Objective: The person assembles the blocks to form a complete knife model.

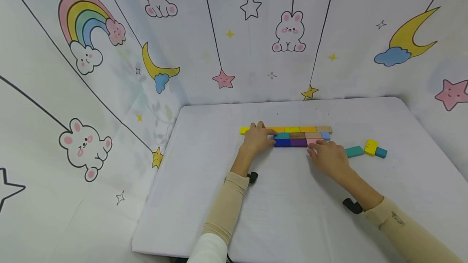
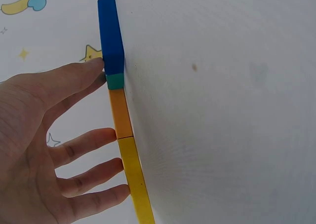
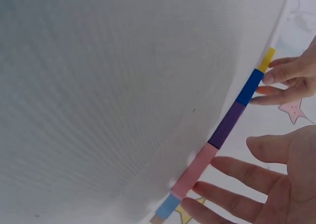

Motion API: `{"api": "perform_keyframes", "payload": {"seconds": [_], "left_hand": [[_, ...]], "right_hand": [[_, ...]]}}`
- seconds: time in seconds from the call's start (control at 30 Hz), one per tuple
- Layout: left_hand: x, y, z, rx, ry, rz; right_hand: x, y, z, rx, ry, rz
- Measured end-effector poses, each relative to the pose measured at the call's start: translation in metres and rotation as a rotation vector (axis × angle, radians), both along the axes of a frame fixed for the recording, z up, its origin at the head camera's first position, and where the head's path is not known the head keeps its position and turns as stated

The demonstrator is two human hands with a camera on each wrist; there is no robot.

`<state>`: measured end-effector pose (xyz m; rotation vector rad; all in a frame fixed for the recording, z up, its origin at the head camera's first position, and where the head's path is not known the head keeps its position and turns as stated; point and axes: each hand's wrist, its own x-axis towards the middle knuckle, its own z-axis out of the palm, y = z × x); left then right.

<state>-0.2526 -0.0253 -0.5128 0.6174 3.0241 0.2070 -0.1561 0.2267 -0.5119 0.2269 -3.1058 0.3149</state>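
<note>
Small coloured wooden blocks lie in three touching rows on the white table. The back row runs longest, with several yellow and orange blocks (image 1: 291, 129) and a plain wood block (image 1: 323, 129) at its right end. In front of it lie a teal block (image 1: 282, 136), a brown one and paler ones. The front row has a blue block (image 1: 282, 143), a purple block (image 1: 298, 143) and a pink block (image 3: 195, 170). My left hand (image 1: 257, 139) spreads over the left end, its thumb against the blue block and fingertips on the yellow and orange ones. My right hand's (image 1: 330, 157) extended fingertips touch the pink block.
Right of the rows lie a loose teal block (image 1: 354, 151), a yellow block (image 1: 371, 147) and a darker blue block (image 1: 381, 152). Cloth walls printed with rabbits and stars rise behind and left of the table (image 1: 197, 198).
</note>
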Motion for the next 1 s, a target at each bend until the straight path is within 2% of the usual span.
{"api": "perform_keyframes", "payload": {"seconds": [0.5,0.77,1.0], "left_hand": [[-0.001,0.000,-0.002,-0.005,0.013,-0.006],[0.000,0.000,-0.002,-0.003,0.018,-0.014],[-0.001,0.000,-0.002,-0.003,0.018,-0.007]], "right_hand": [[0.004,0.002,0.003,-0.047,-0.010,-0.001],[0.007,0.018,0.005,-0.122,-0.007,-0.014],[0.014,0.036,0.010,-0.133,-0.029,-0.026]]}}
